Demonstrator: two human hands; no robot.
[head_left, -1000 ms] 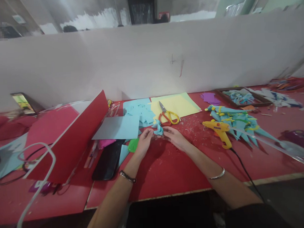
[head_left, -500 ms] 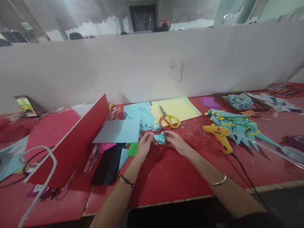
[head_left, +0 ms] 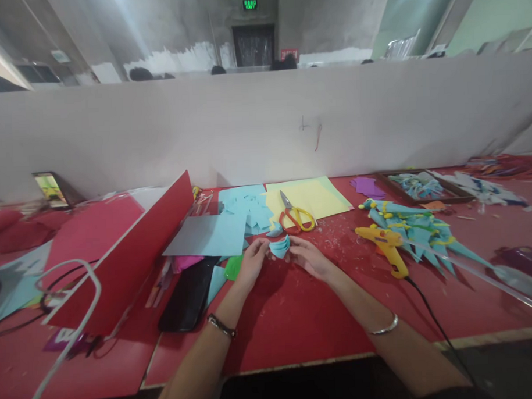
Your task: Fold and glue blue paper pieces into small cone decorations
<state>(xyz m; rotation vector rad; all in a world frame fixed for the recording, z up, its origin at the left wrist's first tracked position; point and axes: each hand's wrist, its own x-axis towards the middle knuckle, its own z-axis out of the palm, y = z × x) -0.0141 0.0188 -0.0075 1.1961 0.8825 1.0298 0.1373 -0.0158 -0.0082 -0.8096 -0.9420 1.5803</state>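
Observation:
Between my hands is a small stack of light blue paper pieces [head_left: 280,247], fanned at its top edge. My left hand [head_left: 255,263] pinches its left side, and my right hand [head_left: 309,258] grips the right side with the fingertips. Just beyond them lie scissors [head_left: 298,217] with one red and one yellow handle. A small blue and yellow paper piece [head_left: 274,227] rests beside the scissors. Behind, cut blue paper pieces [head_left: 253,211] are heaped next to yellow paper sheets [head_left: 313,195].
A yellow glue gun [head_left: 387,242] with its cord lies right of my hands, beside blue paper birds [head_left: 417,220]. On the left stand a black phone-like slab [head_left: 188,295], a grey-blue sheet [head_left: 206,235] and a tilted red board [head_left: 132,256]. A white partition [head_left: 228,125] closes the back.
The blue paper in my hands has turned, so its fanned layers show more evenly. Both hands keep hold of it. The camera has tipped slightly upward.

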